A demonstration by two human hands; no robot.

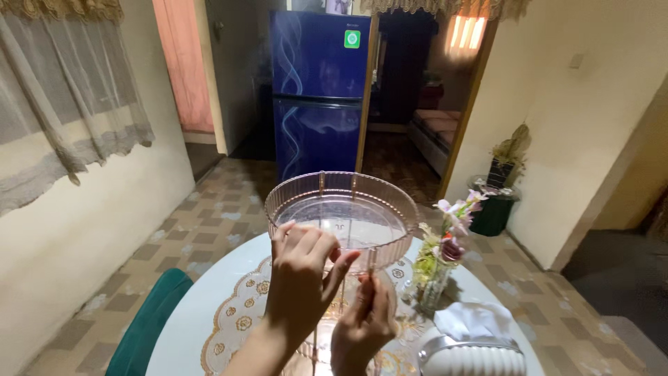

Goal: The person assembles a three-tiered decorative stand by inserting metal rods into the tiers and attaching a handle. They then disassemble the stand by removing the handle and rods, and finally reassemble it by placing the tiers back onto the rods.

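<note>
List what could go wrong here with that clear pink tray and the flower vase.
1. The left hand grips only the near rim of the pink tray, which sits high on thin posts; it might tip.
2. The flower vase stands close beside the tray on the round table, so a swing could knock it over.
3. The right hand pinches a thin post, which could slip.

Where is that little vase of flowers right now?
In the head view the vase of flowers stands on the round white table, right of the clear pink tray and just beyond the right hand.
</note>
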